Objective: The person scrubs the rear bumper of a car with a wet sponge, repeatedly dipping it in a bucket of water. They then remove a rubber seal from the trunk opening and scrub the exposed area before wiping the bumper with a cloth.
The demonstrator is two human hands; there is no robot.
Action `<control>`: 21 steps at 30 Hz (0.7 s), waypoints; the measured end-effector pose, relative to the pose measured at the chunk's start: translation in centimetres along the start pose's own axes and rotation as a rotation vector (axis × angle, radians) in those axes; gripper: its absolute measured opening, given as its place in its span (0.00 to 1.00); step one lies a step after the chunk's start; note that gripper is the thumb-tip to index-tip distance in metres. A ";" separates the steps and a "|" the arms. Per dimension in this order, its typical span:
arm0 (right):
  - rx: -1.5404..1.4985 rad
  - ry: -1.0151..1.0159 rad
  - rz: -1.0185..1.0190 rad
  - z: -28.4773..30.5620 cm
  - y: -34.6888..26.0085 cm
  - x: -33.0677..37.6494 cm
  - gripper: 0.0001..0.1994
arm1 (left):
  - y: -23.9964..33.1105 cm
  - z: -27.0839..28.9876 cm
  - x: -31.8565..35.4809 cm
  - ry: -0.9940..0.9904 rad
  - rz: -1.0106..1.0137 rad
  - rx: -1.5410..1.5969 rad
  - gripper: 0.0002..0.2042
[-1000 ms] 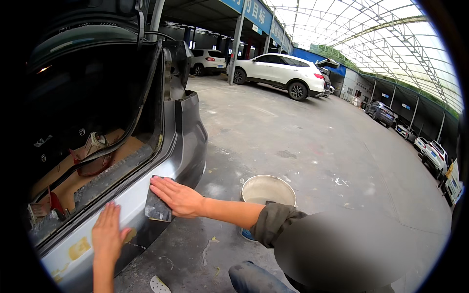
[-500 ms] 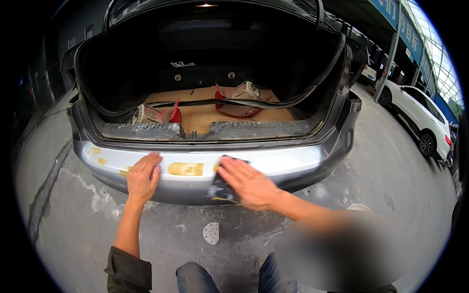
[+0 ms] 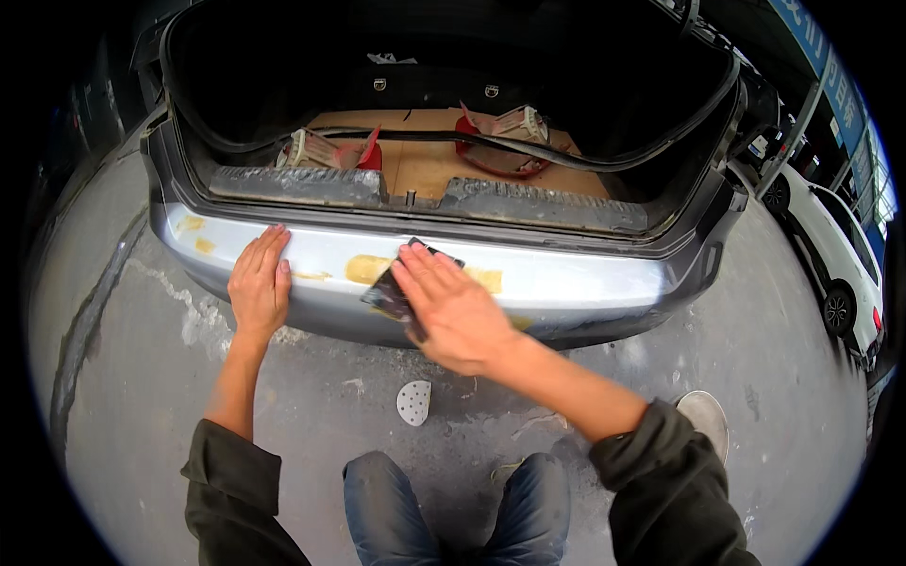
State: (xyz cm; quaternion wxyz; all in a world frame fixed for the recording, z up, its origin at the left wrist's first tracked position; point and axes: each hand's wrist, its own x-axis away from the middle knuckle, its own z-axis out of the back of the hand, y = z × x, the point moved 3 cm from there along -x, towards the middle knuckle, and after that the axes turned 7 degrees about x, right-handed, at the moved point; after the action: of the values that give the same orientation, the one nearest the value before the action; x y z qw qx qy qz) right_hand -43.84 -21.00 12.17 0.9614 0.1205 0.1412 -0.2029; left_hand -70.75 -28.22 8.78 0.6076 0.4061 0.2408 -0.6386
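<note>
Am seeing right hand point(image 3: 451, 307) lying flat, fingers spread, pressing dark sanding sheet point(image 3: 396, 292) against silver rear bumper point(image 3: 585, 288). Left hand point(image 3: 260, 283) resting open, palm down, on bumper just left of sheet, gripping nothing. Yellow filler patches point(image 3: 366, 269) showing beside sheet. White round sanding disc point(image 3: 413, 403) lying on grey concrete floor point(image 3: 142, 377) near knees. Open trunk point(image 3: 444, 165) gaping beyond. Blue sign point(image 3: 830, 80) hanging far right, above white car point(image 3: 835, 259).
</note>
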 end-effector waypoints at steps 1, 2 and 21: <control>-0.054 -0.028 0.054 0.5 1.9 2.0 0.37 | -0.7 0.6 0.0 -0.090 0.009 -0.010 0.18; -0.101 -0.054 0.018 1.7 4.0 4.5 0.38 | -0.8 1.7 -0.2 -0.188 0.001 -0.010 0.21; 0.041 -0.034 -0.126 2.5 4.0 7.7 0.40 | -1.1 4.1 -1.7 -0.476 0.153 0.054 0.41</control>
State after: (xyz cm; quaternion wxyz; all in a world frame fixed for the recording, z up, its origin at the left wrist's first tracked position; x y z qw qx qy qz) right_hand -34.86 -20.95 12.78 0.9464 0.1276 0.1279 -0.2679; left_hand -72.84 -30.39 12.21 0.6827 0.2777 0.0423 -0.6745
